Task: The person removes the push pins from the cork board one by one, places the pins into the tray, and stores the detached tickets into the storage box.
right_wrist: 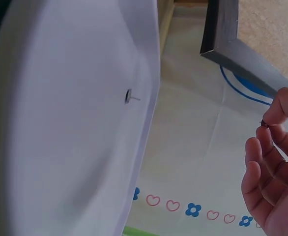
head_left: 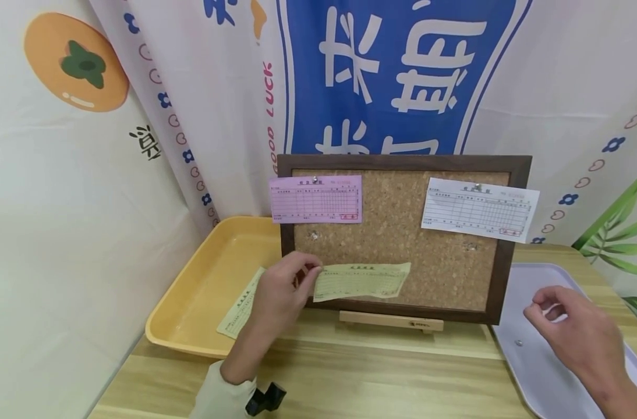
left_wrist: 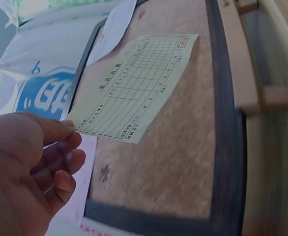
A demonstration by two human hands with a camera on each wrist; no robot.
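Left grip (head_left: 284, 294) pinches the left end of a printed yellow-green slip (head_left: 363, 280) at one corner. I read the slip as extended in front of the lower part of the framed corkboard (head_left: 389, 238); I cannot tell whether it touches the cork. Right grip (head_left: 577, 331) is raised above the lavender tray (head_left: 533, 375), with thumb and finger pinching a small metal pin (right_wrist: 264, 124). I observe a loose thumbtack (head_left: 519, 343) lying in that tray. On the corkboard, a pink slip (head_left: 317, 201) is fastened at upper left and a white slip (head_left: 480, 210) at upper right. A wooden stand (head_left: 392, 321) supports the frame on the tabletop (head_left: 360, 378). At left, a yellow tray (head_left: 193, 279) contains another yellow-green paper (head_left: 241, 308), partly hidden by the left arm.
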